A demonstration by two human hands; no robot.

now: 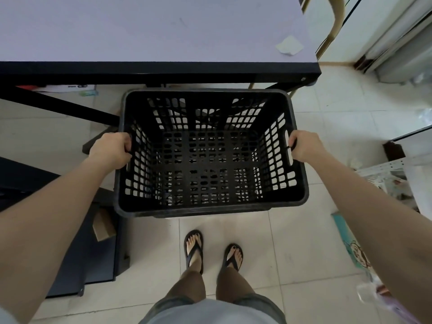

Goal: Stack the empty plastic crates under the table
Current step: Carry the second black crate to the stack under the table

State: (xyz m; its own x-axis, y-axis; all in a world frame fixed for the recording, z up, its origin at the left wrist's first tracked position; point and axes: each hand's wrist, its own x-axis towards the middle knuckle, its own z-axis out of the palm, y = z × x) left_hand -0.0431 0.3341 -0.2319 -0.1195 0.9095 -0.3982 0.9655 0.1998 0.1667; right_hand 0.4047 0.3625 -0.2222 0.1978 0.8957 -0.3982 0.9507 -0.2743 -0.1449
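Note:
An empty black plastic crate with slotted walls hangs in the air in front of me, its far rim close to the table's front edge. My left hand is closed around the crate's left rim at the handle slot. My right hand grips the right handle slot. The table has a pale lilac top with a black edge and black legs. Through the crate's far wall I see dark shapes below the table, too unclear to name.
A black table brace runs diagonally under the table at left. A dark flat panel with a small cardboard box lies on the floor at left. Clutter and plastic wrap sit at right. My sandalled feet stand on pale tiles.

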